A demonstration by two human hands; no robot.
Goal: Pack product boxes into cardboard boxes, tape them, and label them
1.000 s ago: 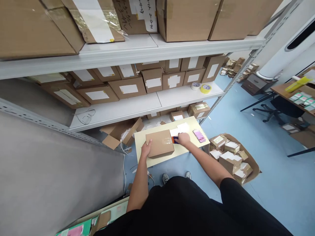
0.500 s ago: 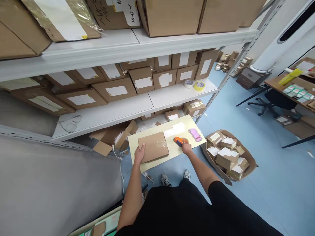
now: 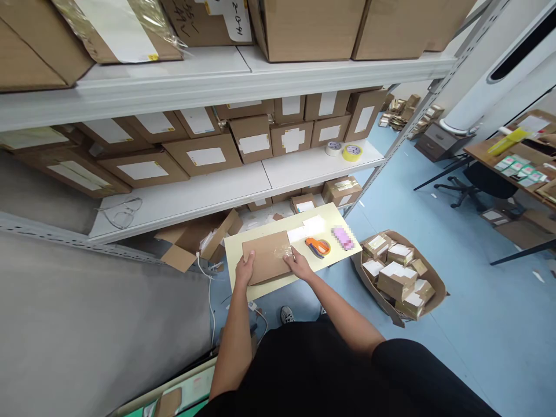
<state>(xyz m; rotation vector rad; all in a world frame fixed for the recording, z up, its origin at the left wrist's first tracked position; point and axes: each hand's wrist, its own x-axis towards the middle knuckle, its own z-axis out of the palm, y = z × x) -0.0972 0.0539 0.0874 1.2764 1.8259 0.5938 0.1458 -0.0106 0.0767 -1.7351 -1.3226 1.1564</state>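
A flat brown cardboard box [image 3: 266, 258] lies on a pale yellow board [image 3: 324, 223], with clear tape across its right end. My left hand [image 3: 245, 270] grips the left side of this box, thumb on top. At its right end, my right hand [image 3: 299, 264] holds the edge, thumb over the taped part. An orange tape dispenser [image 3: 318, 247] with a roll in it rests on the board, right of my right hand. White paper labels [image 3: 307, 228] lie behind the box, and a pixelated pink object [image 3: 343, 238] is at the board's right end.
Metal shelving [image 3: 200, 200] with labelled cartons stands ahead. Two tape rolls [image 3: 351, 153] sit on its middle shelf. On the floor to the right is a large open carton [image 3: 434, 278] full of small boxes. A desk [image 3: 482, 152] stands further right.
My right hand has let go of the tape dispenser, leaving it on the board, and moved left onto the box's right end. My left hand keeps its grip on the box.
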